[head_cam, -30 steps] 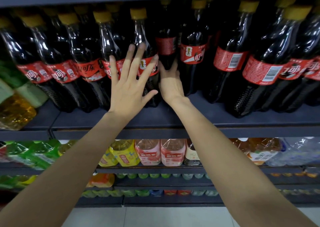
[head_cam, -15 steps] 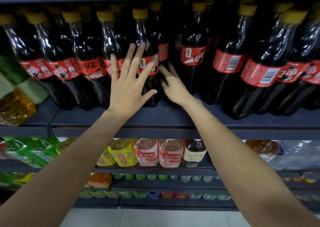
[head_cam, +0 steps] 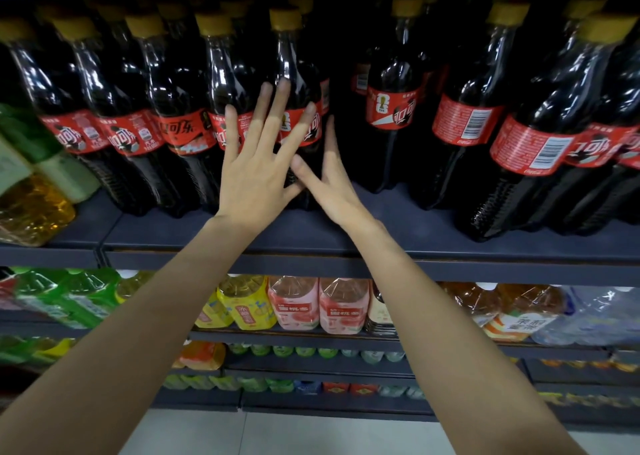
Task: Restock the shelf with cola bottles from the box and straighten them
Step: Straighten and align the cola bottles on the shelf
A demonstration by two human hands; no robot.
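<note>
Cola bottles with yellow caps and red labels stand in rows on the dark shelf (head_cam: pixel 346 243). My left hand (head_cam: pixel 256 163) lies flat with fingers spread against the front of one cola bottle (head_cam: pixel 294 70) in the middle of the row. My right hand (head_cam: pixel 329 180) is beside it, fingers straight, reaching into the dark gap to the right of that bottle, its thumb crossing my left thumb. Right of the gap stands another cola bottle (head_cam: pixel 394 108). The box is not in view.
Yellow and green drink bottles (head_cam: pixel 31 208) sit at the shelf's left end. A lower shelf (head_cam: pixel 311 338) carries green, yellow, pink and orange drink bottles. Further shelves of small bottles lie below, above a pale tiled floor (head_cam: pixel 277 434).
My right hand has come back out of the gap between the bottles and opened flat near my left thumb. The bottle it touched now stands deeper in the row. My left hand has stayed put.
</note>
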